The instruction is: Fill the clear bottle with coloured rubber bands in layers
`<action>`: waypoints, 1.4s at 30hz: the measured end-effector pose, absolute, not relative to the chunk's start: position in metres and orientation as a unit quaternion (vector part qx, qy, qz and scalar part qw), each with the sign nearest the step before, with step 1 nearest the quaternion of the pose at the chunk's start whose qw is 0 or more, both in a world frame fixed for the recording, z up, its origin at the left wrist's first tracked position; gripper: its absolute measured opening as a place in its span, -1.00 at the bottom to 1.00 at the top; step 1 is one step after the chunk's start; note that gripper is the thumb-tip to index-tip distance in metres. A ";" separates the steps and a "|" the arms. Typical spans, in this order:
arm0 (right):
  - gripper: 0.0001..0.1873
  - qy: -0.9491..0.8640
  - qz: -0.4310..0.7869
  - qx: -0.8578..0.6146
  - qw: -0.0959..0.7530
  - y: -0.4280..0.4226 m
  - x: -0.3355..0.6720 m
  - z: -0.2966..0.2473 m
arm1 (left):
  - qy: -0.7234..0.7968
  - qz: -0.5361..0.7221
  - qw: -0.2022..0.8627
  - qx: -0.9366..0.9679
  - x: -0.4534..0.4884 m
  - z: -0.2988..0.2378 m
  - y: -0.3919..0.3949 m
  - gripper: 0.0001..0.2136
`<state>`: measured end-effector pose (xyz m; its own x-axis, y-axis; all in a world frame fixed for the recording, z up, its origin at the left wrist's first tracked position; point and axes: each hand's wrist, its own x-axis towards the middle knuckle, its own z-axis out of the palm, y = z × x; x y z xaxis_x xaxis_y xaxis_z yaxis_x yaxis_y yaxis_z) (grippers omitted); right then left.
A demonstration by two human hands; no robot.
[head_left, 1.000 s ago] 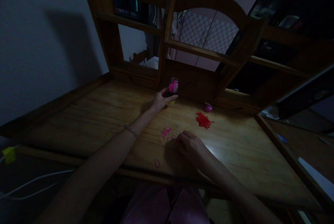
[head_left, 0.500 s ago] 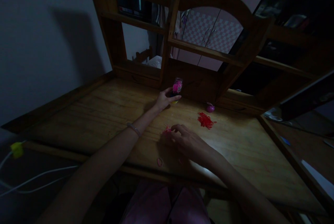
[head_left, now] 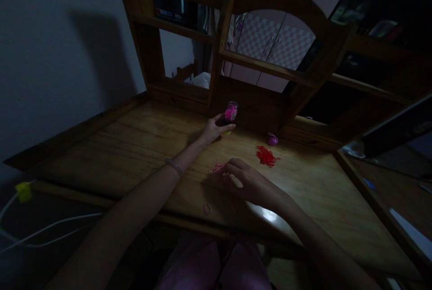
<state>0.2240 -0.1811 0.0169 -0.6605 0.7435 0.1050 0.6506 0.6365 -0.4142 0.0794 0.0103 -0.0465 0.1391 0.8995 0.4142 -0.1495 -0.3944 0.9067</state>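
Observation:
Near the back of the wooden desk, my left hand (head_left: 213, 129) is wrapped round a small clear jar (head_left: 231, 111). Bright pink stuff shows inside it, and a yellow part shows below my fingers. Closer to me, my right hand (head_left: 248, 179) reaches down with bent fingers. Its fingertips are pinched at a small pile of pink rubber bands (head_left: 217, 167), and they partly cover what they grip. One loose pink rubber band (head_left: 207, 209) lies by the front edge. A larger heap of red rubber bands (head_left: 266, 156) is to the right of both hands.
A small purple round object (head_left: 272, 140) with a loop sits behind the red heap. Along the back of the desk (head_left: 145, 132) rises a wooden shelf frame (head_left: 266, 67) with mirror-like panels. White cables (head_left: 50, 224) and a yellow piece (head_left: 23, 192) hang at the left edge.
My right hand has shifted slightly to the right and its fingers have closed at the pink pile, more of which shows. The left hand keeps the jar in nearly the same place.

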 end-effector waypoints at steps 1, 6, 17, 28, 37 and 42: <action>-0.73 -0.890 0.174 -0.388 0.163 -0.179 0.225 0.020 | 0.310 0.575 0.457 0.604 0.080 -0.046 0.010 -0.47; -0.59 -0.892 0.169 -0.379 0.182 -0.163 0.220 0.018 | 0.306 0.580 0.455 0.603 0.080 -0.048 0.011 -0.47; -0.73 -0.896 0.211 -0.376 0.112 -0.165 0.210 0.010 | 0.320 0.567 0.450 0.611 0.079 -0.046 0.011 -0.43; -0.70 -0.890 0.354 -0.272 0.087 -0.223 0.181 0.031 | 0.324 0.564 0.459 0.606 0.079 -0.043 0.007 -0.42; -0.71 -0.854 0.266 -0.411 0.176 -0.203 0.212 0.018 | 0.317 0.565 0.462 0.606 0.080 -0.042 0.006 -0.43; -0.74 -0.855 0.291 -0.399 0.160 -0.220 0.225 0.035 | 0.312 0.565 0.454 0.614 0.081 -0.043 0.007 -0.48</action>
<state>0.2250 -0.2203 0.0349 -0.6306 0.7751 0.0411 0.5889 0.5123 -0.6251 0.0814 0.0068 -0.0426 0.1674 0.8968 0.4096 -0.1294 -0.3918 0.9109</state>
